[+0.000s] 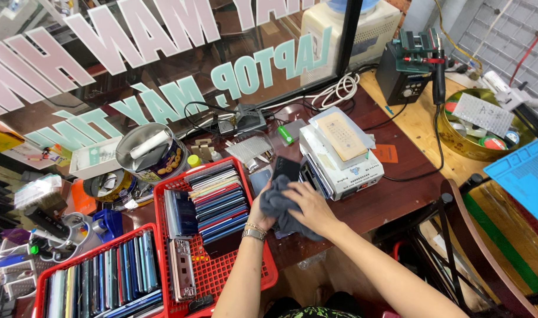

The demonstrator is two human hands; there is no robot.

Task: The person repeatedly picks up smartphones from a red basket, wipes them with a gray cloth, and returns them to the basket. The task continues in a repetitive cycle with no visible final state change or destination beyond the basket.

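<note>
Your left hand (263, 217) and right hand (311, 207) both grasp a grey cloth (281, 207), fingers clenched on it. The cloth sits between your hands above the tabletop (375, 203). A red basket (222, 268) of phones lies just left of your left fingers.

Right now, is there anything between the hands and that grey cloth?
No. Both hands already grip the grey cloth: the left hand clutches it from the basket side and the right hand presses on top. The cloth itself covers whatever lies under it, next to the red basket.
</note>
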